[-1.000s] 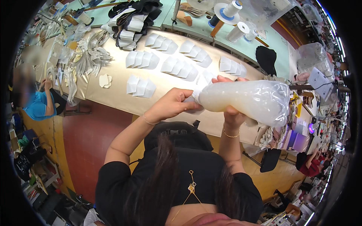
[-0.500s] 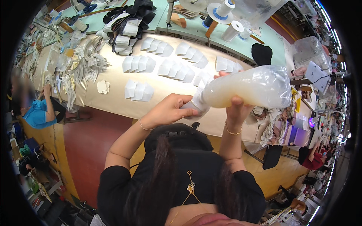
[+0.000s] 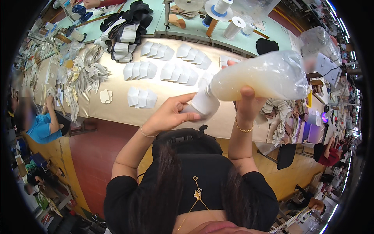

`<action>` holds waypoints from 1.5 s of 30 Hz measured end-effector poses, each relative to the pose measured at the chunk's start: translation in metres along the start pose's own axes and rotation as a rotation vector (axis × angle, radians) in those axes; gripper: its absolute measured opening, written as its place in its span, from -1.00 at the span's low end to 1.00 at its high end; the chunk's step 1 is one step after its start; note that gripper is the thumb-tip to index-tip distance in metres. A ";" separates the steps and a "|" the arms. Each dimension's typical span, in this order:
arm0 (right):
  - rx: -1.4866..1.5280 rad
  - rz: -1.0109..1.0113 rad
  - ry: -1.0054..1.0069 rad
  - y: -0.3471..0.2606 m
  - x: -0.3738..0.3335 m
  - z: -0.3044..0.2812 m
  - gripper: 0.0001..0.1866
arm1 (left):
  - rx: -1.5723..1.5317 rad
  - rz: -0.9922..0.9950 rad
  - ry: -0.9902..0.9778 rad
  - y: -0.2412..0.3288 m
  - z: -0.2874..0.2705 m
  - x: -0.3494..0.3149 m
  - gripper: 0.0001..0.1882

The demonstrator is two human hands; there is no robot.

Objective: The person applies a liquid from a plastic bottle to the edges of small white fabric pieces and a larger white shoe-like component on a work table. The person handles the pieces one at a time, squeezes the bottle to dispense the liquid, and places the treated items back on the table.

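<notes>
Workshop, thread spools (image 3: pixel 233 28), cut pieces (image 3: pixel 179 73)

From the left hand (image 3: pixel 171 114), the table (image 3: pixel 117 110) is free for passing at nine o'clock. White pieces (image 3: pixel 142 98) obstruct ten o'clock, and the big bottle (image 3: pixel 260 76) blocks two o'clock.

The left hand (image 3: pixel 171 114) grips with curled fingers, thumb pointing toward the right hand (image 3: pixel 250 104), which grips near it, thumb upright, fingers mostly hidden.
</notes>
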State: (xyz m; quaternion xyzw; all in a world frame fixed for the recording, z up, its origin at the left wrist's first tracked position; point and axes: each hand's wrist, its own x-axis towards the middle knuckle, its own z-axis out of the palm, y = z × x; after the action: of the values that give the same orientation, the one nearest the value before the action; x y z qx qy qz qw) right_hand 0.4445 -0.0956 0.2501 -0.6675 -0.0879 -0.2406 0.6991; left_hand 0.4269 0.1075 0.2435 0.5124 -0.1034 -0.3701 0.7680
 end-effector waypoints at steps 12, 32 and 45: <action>0.144 -0.003 0.085 -0.023 -0.014 -0.011 -0.10 | -0.348 0.100 0.063 -0.011 -0.003 0.004 -0.33; -0.102 -0.196 0.077 -0.011 -0.017 0.011 -0.14 | -0.668 0.112 0.123 -0.014 0.034 0.017 -0.58; -0.010 -0.161 -0.134 -0.012 -0.014 0.016 -0.11 | -0.603 0.060 0.014 -0.009 0.030 0.014 -0.23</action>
State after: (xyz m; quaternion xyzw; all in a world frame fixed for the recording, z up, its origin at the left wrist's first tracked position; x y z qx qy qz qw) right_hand 0.4295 -0.0768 0.2561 -0.6763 -0.1867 -0.2511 0.6669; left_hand 0.4167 0.0752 0.2459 0.2603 0.0012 -0.3577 0.8968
